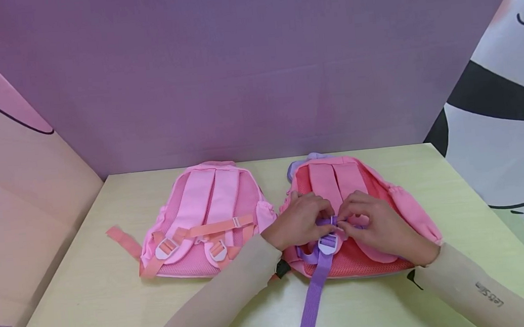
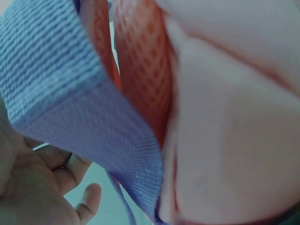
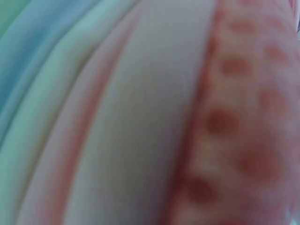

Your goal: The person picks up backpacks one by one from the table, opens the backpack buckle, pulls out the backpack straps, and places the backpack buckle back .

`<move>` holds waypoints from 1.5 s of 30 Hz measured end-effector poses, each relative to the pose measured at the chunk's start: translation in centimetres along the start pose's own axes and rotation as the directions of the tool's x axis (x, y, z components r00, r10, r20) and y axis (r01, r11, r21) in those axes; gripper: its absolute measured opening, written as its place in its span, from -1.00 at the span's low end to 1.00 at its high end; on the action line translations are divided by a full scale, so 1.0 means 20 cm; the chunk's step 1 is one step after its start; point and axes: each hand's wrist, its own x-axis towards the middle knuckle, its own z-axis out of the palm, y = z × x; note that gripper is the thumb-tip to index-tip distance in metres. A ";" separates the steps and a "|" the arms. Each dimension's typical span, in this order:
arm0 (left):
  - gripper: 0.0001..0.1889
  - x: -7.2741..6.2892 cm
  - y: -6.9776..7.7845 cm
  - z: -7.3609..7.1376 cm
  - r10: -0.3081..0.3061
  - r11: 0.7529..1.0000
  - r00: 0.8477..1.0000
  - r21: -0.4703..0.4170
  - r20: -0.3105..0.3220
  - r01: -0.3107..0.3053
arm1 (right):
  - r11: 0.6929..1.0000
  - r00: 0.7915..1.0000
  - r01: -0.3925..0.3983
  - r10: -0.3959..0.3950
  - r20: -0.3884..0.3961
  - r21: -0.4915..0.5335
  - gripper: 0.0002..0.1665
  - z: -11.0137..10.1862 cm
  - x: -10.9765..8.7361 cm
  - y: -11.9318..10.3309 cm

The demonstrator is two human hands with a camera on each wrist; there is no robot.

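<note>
Head view, and both hands are right on it: left hand and right hand nose to nose over the right-hand backpack, a short purple cross-strap between them. That's the relation that matters: the strap's long axis runs side to side, straight from one grip to the other, neither hand clearly nearer. Each grip is closed down to a fingertip pinch on the strap, thumb against finger. Just below sits a pale buckle, its purple webbing tail hanging toward the person, over the tabletop. Over to the left, untouched, lies the second backpack.

Now the trouble spots: fingertips cover the strap's middle, so whether its parts are joined, I can't tell. Left wrist view: broad webbing blocks the pinch. Right wrist view: blurred fabric and mesh, no fingers showing.
</note>
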 end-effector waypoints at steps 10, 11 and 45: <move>-0.79 0.01 0.01 0.00 -0.007 1.000 1.000 0.013 0.018 0.006 | 0.997 0.998 -0.054 0.052 0.048 0.052 -0.67 -0.01 0.00 0.01; -0.79 0.01 0.01 0.00 -0.010 1.000 1.000 0.014 0.022 0.010 | 0.997 0.997 -0.056 0.054 0.054 0.046 -0.68 0.00 0.00 0.01; -0.78 0.00 0.00 0.00 -0.007 1.000 1.000 0.028 0.016 0.006 | 0.999 0.998 -0.033 0.032 0.049 0.028 -0.64 0.00 0.01 0.01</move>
